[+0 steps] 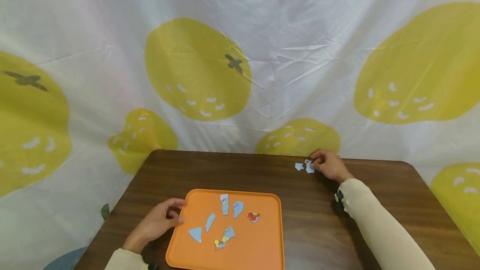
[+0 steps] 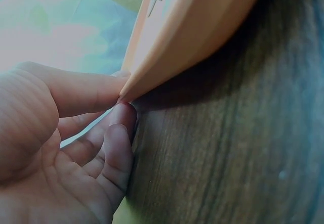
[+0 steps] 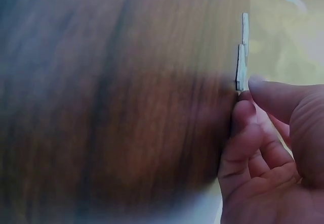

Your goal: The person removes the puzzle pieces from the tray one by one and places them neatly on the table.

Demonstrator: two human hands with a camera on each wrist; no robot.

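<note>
At the tray's left edge, my left hand (image 1: 159,222) pinches the rim of an orange tray (image 1: 258,253); in the left wrist view the thumb (image 2: 93,90) lies against the rim with the fingers below. Far off at the table's back edge, my right hand (image 1: 330,165) has thumb and fingertips at the near end of a light-blue puzzle piece (image 1: 309,167) with a small red print. Seen edge-on in the right wrist view, that thin piece (image 3: 241,67) lies flat by the fingertips. A second pale-blue piece (image 1: 298,166) lies just left of it.
Several separate flat pieces lie on the tray, among them a red one (image 1: 253,217), a pale-blue triangle (image 1: 196,234) and a piece with yellow print (image 1: 225,238). Behind the brown wooden table (image 1: 315,220) hangs a white curtain (image 1: 210,136) with yellow fruit.
</note>
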